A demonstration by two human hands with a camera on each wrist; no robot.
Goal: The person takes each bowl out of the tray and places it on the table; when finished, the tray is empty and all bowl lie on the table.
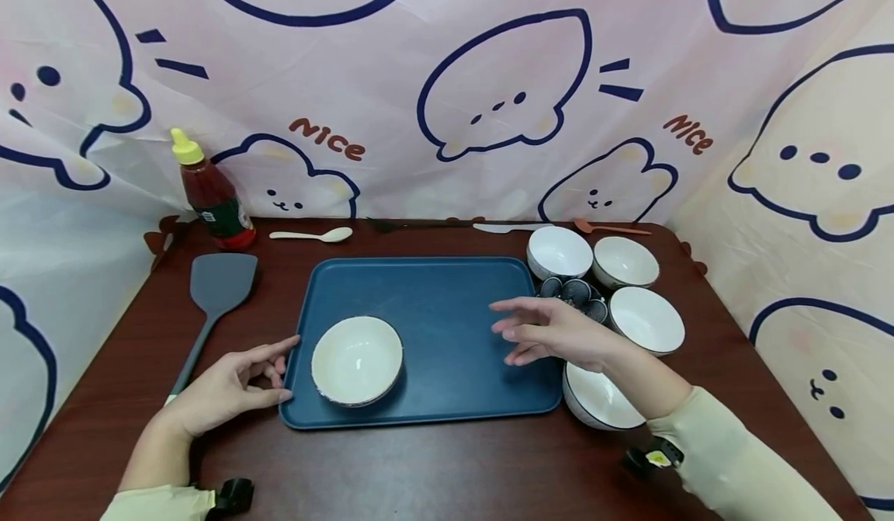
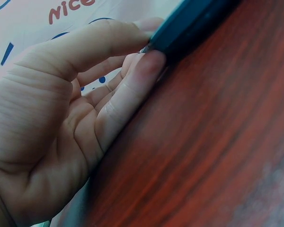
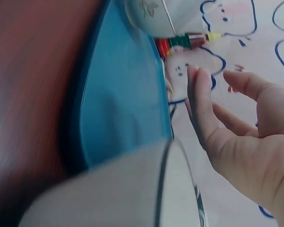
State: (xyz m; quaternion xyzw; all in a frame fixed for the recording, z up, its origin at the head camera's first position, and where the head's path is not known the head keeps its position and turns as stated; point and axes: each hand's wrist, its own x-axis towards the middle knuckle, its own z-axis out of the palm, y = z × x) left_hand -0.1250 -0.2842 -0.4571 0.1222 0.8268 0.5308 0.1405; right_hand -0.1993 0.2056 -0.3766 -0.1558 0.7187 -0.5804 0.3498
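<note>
A blue tray lies on the table, with a cream bowl standing on its left part. My left hand holds the tray's left edge, thumb and index fingertip at the rim; the left wrist view shows these fingertips against the blue edge. Over the tray's right side hovers my right hand, its fingers spread and nothing between them. Below that forearm a white bowl is partly hidden. In the right wrist view, a blurred bowl fills the foreground.
More bowls and several dark patterned small items crowd the tray's right. At left are a grey spatula and a sauce bottle. A white spoon, a knife and a brown spoon line the back edge.
</note>
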